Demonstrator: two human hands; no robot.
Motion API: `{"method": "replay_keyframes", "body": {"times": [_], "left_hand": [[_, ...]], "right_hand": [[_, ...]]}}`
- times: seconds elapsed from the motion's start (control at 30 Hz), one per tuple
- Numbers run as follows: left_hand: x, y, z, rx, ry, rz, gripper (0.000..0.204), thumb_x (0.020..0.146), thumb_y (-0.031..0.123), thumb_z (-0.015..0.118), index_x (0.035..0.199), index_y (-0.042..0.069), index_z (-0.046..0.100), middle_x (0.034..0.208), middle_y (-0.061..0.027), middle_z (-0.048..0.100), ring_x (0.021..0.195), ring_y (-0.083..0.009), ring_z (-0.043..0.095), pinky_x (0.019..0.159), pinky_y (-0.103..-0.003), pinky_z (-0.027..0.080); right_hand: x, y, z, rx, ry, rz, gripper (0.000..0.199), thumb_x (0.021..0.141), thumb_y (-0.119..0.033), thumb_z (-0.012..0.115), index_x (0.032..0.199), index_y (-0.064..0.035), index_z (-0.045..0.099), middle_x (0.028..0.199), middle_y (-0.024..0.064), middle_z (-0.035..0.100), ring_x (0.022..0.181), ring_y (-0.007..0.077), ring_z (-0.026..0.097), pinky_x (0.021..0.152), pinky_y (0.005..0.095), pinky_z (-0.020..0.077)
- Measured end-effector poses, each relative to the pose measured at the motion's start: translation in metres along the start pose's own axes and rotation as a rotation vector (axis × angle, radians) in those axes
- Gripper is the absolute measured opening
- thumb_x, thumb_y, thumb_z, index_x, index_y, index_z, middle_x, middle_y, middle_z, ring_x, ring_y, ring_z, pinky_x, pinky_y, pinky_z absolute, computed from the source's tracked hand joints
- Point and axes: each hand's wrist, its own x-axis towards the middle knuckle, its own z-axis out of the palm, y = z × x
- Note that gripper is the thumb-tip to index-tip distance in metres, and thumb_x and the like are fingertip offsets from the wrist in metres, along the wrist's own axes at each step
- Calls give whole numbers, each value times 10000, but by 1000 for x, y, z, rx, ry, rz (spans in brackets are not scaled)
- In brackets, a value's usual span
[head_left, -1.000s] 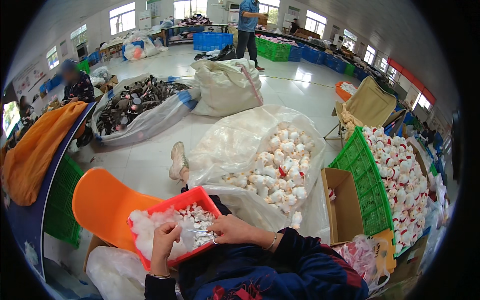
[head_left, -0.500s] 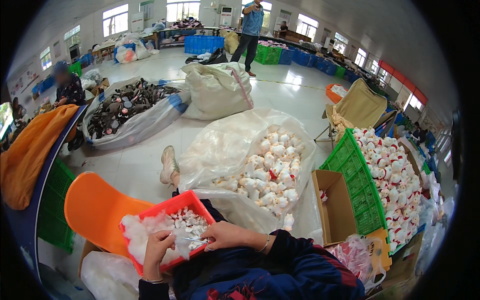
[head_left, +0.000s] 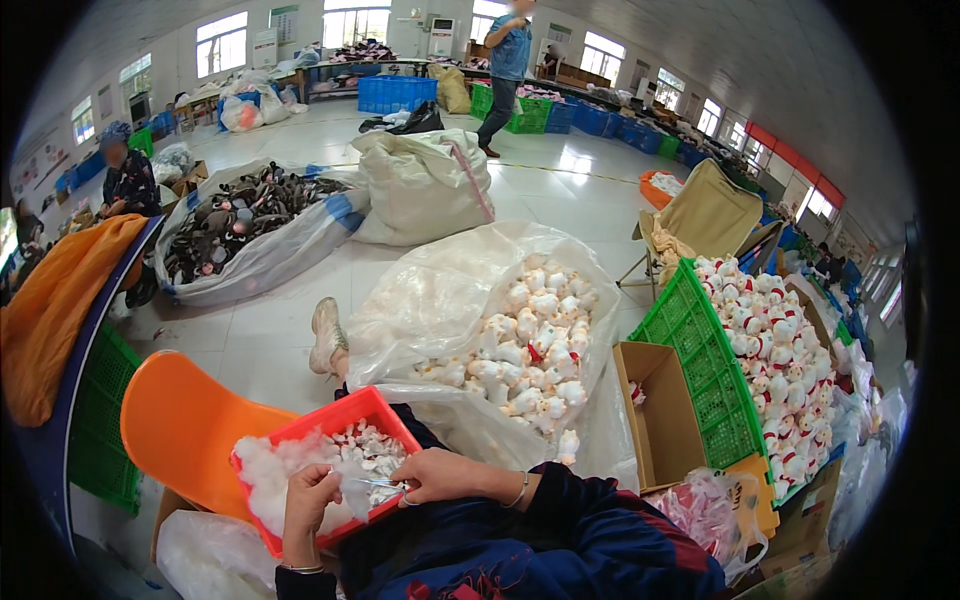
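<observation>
A red plastic tray (head_left: 378, 403) rests on my lap, tilted. In it are a mound of white fluffy stuffing (head_left: 270, 480) and a pile of small white pieces (head_left: 370, 445). My left hand (head_left: 310, 500) is pinched closed over the stuffing; what its fingertips hold is too small to name. My right hand (head_left: 437, 476), at the tray's near right side, grips a thin metal tool (head_left: 380, 483), its slender end pointing toward my left fingertips. Whether the tool is tweezers or forceps I cannot tell.
Ahead lies a clear plastic bag (head_left: 420, 285) with many white plush toys (head_left: 540, 340). To the right stand a cardboard box (head_left: 660, 410) and a green crate (head_left: 700, 380) of more toys. An orange chair (head_left: 190, 430) is at left; a person (head_left: 508, 60) stands farther off.
The view has shifted slightly. The standing person at the back has turned and lowered an arm. My hands stay together over the tray, with the tool still between them.
</observation>
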Motion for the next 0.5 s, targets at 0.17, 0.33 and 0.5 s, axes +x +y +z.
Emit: {"method": "replay_keyframes", "body": {"times": [0.17,0.33,0.5], "left_hand": [[-1,4,6,61,-3,-21,138,902,71,739,989,-35,720,756,-38,676,602,-94,611,563,-237,502],[-5,14,6,273,-24,44,171,888,94,716,980,-49,734,770,-46,686,639,-105,612,618,-265,510],[3,7,5,483,-49,95,217,898,181,659,848,-24,711,729,-19,652,691,-112,601,652,-282,479]], "right_hand": [[-4,8,5,8,41,-38,337,833,-296,717,1012,-11,698,739,154,634,732,344,652,669,461,480],[1,19,3,-100,66,-73,412,832,-382,742,1044,-30,710,838,181,689,835,370,682,739,461,525],[0,30,18,-65,63,-5,443,814,-439,779,988,-39,702,882,195,693,861,376,687,740,464,542]]}}
